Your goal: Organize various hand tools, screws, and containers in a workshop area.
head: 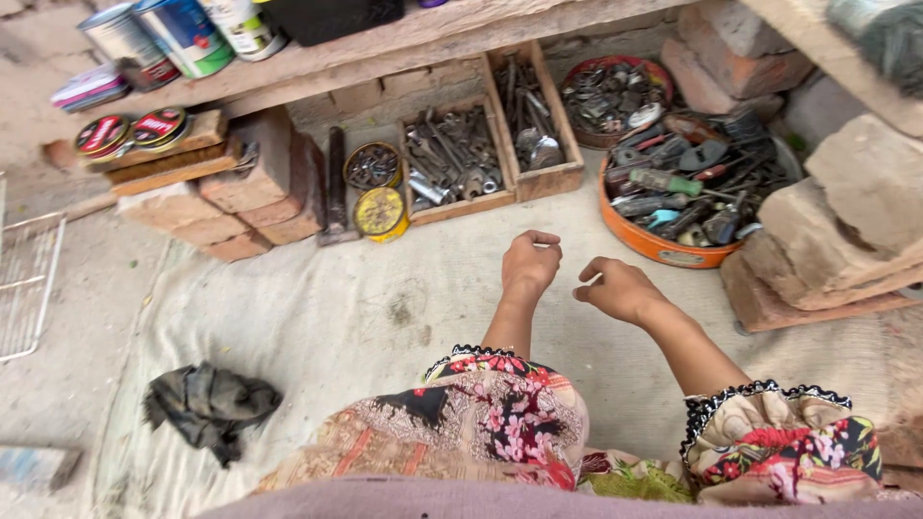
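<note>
My left hand (529,265) hovers over a burlap mat (365,308) with its fingers curled in, nothing visible in it. A little to its right, my right hand (620,289) is also curled, and a small pale bit shows at its fingertips; what it is cannot be made out. Both hands are just in front of a wooden box of wrenches (452,159) and an orange round tray (663,248) filled with screwdrivers and other tools. Floral sleeves cover both upper arms.
A second wooden box (553,178) and a red tin of metal parts (615,91) stand behind. Two small round tins (379,212) and a metal bar (335,183) lie by stacked bricks (250,192). Cans (183,34) line a plank shelf. A dark rag (207,404) lies left.
</note>
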